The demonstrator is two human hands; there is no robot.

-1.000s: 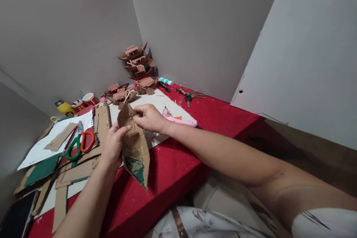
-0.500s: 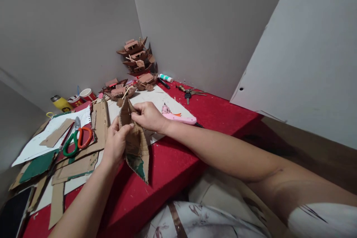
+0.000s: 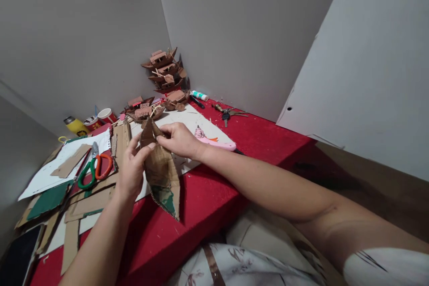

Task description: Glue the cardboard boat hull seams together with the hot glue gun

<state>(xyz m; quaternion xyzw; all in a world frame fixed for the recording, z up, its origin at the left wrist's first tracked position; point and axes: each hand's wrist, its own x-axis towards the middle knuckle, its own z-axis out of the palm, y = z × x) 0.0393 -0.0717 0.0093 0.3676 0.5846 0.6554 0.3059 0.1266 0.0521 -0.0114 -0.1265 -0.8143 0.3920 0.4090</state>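
Note:
A folded brown cardboard boat hull (image 3: 162, 178), pointed at both ends and with a green patch near its lower tip, is held above the red table (image 3: 268, 138). My left hand (image 3: 131, 170) grips its left side, thumb pressed on the cardboard. My right hand (image 3: 179, 140) pinches the hull's far upper end. A pink glue gun (image 3: 214, 142) lies just behind my right wrist on a white sheet (image 3: 187, 120).
Finished brown cardboard boats (image 3: 164, 71) are stacked in the corner, more (image 3: 144, 111) beside them. Green and orange scissors (image 3: 95, 170), cardboard scraps (image 3: 90, 205), paper, a yellow bottle (image 3: 75, 126) and cups lie left. Keys (image 3: 228, 113) and a glue tube (image 3: 200, 96) sit near the wall.
The hull stays in both hands. My left hand's fingers have shifted a little along its side, and the view has wobbled slightly.

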